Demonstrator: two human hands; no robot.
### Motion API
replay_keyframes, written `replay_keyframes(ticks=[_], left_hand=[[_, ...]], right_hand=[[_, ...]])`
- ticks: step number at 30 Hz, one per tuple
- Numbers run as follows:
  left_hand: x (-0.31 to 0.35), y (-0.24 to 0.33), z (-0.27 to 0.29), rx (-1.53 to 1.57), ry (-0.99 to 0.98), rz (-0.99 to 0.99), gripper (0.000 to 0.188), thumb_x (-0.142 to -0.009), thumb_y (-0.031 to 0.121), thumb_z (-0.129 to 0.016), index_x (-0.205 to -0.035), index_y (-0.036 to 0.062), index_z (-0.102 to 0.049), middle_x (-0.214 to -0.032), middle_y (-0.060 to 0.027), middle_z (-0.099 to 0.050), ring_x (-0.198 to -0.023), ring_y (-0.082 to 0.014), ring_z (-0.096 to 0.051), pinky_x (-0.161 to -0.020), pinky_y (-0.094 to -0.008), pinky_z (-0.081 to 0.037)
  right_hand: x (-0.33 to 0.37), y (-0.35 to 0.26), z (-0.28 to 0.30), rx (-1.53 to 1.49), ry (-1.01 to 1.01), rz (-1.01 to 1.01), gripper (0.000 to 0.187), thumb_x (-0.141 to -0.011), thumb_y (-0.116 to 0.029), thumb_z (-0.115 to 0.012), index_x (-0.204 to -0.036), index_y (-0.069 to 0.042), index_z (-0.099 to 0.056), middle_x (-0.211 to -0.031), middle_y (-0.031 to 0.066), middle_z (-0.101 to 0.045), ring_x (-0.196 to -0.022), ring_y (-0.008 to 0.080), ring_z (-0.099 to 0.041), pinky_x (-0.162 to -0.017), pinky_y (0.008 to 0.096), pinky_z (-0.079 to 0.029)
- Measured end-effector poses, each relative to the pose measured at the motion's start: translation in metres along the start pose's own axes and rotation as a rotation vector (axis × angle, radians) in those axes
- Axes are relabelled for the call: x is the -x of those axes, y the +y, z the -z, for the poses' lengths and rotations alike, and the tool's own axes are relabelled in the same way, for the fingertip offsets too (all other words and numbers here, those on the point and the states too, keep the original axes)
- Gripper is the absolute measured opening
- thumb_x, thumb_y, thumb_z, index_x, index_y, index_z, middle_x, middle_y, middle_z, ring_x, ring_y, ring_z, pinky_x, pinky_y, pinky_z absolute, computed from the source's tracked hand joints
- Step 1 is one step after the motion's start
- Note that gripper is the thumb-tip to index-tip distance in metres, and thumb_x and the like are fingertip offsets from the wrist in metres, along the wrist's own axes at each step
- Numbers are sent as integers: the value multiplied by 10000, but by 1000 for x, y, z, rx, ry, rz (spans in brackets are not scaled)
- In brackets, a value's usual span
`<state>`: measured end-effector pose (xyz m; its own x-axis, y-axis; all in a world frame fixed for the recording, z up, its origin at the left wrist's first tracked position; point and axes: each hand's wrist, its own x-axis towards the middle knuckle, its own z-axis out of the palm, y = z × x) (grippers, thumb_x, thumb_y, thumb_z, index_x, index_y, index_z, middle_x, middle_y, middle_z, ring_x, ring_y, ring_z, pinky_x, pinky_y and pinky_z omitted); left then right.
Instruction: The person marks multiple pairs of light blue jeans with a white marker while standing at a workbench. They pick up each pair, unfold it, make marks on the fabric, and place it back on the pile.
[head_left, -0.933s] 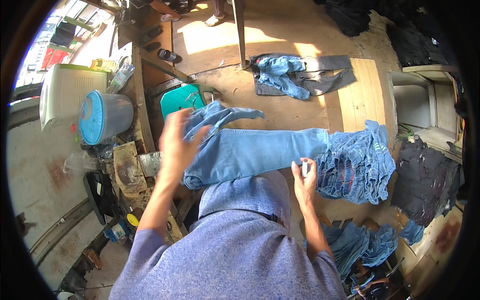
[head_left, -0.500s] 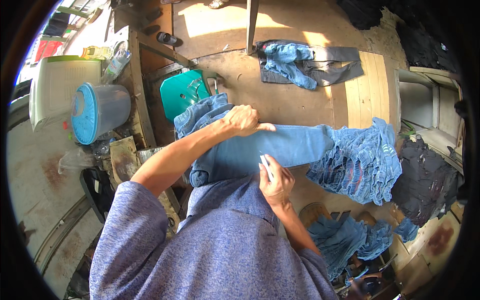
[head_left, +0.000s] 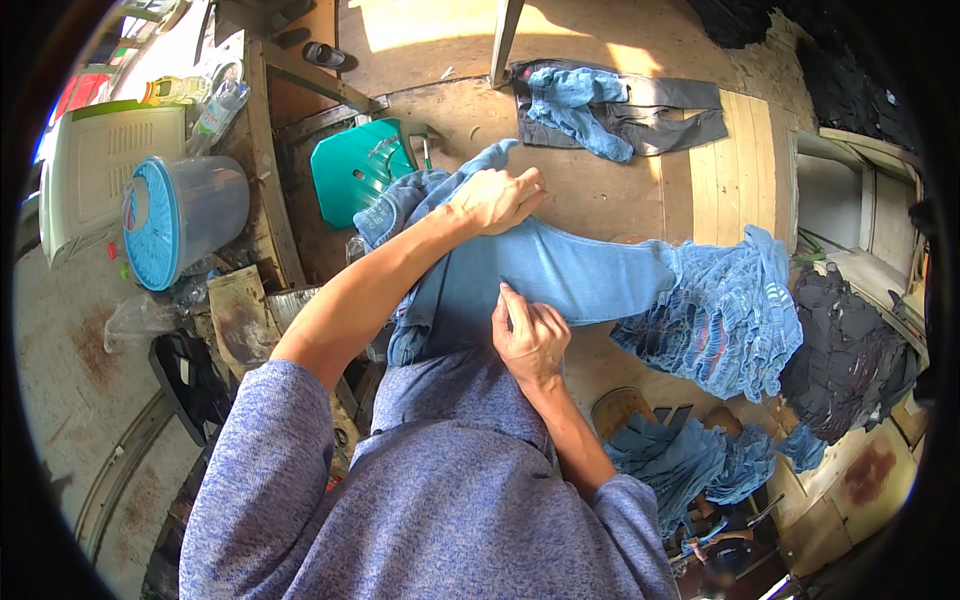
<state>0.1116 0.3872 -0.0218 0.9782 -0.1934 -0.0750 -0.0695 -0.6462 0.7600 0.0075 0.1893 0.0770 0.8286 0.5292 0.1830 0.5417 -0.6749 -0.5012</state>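
A pair of light blue jeans [head_left: 590,275] lies stretched across in front of me, its near end against my body. My left hand [head_left: 498,203] is closed on the denim along the far edge and holds a fold of it up. Nearer to me, my right hand [head_left: 532,338] is closed, with thumb and forefinger together against the denim. Whatever its curled fingers hold is hidden; the white tool seen earlier does not show now. At the right end of the jeans lies a bunched heap of blue denim [head_left: 715,320].
A green plastic stool [head_left: 360,170] stands behind the jeans, and a blue-lidded clear bucket [head_left: 205,215] at the left. Dark trousers [head_left: 675,125] with a blue piece on them lie on the floor. Dark cloth [head_left: 845,345] is piled at right, more denim [head_left: 680,465] at lower right.
My left hand has moved up and slightly right, raising a fold of denim. My right hand has shifted left and up, and the white tool in it has gone out of sight.
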Motion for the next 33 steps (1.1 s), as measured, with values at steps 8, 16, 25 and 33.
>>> replay_keyframes(ticks=[8,16,25,33], left_hand=[[-1,3,3,-60,17,-2,310,-1060,403,-664,-1119,98,-665,-749,-187,-735,-674,-403,-736,-665,-523,-594],[-4,13,10,-119,-101,108,591,-986,564,-720,-682,61,-777,-663,-213,-705,-660,-430,-725,-660,-503,-615],[-2,5,0,-107,8,49,513,-1012,444,-729,-690,47,-762,-642,-205,-679,-595,-424,-686,-591,-491,-578],[-3,3,-1,-122,14,42,486,-1018,402,-719,-700,38,-766,-636,-200,-680,-598,-414,-693,-594,-492,-584]], right_hand=[[3,9,6,12,23,-124,156,-907,-90,-799,-1062,-104,-794,-798,88,-795,-641,273,-763,-607,383,-601],[23,40,47,-60,112,-279,163,-897,-48,-801,-1058,-75,-792,-865,120,-820,-724,272,-807,-633,356,-625],[4,3,-6,30,13,-45,118,-961,-141,-752,-1060,-102,-802,-689,37,-740,-556,212,-681,-562,347,-572],[-9,-1,-10,89,-43,-36,118,-959,-141,-745,-1069,-105,-766,-680,31,-715,-567,223,-677,-561,369,-559]])
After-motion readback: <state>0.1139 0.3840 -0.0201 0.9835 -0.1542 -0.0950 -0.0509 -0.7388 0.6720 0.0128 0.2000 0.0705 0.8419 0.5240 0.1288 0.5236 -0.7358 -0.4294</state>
